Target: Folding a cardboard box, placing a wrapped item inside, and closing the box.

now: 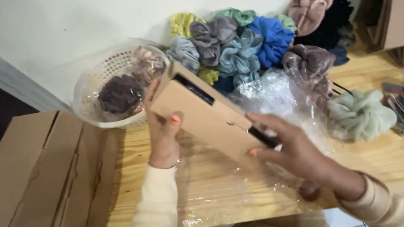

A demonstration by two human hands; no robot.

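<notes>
Box point(202, 113) is held tilted above the desk point(392, 157), between basket point(106, 86) and scrunchies point(240, 44). Left hand point(163, 128) is clamped on its upper end, right hand point(293, 146) on its lower. Closing step judged underway; a steady two-handed hold is called for.

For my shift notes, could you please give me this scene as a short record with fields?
Held: flat cardboard box, tilted above the table
Left hand: grips the box's upper end
Right hand: grips the box's lower end
Table: wooden, with clear plastic wrap under the hands
Basket: white, behind the left hand, holds a dark scrunchie
Pile: scrunchies of many colours by the wall
Loose: pale green scrunchie right of the wrap
Left edge: folded cardboard boxes
</notes>
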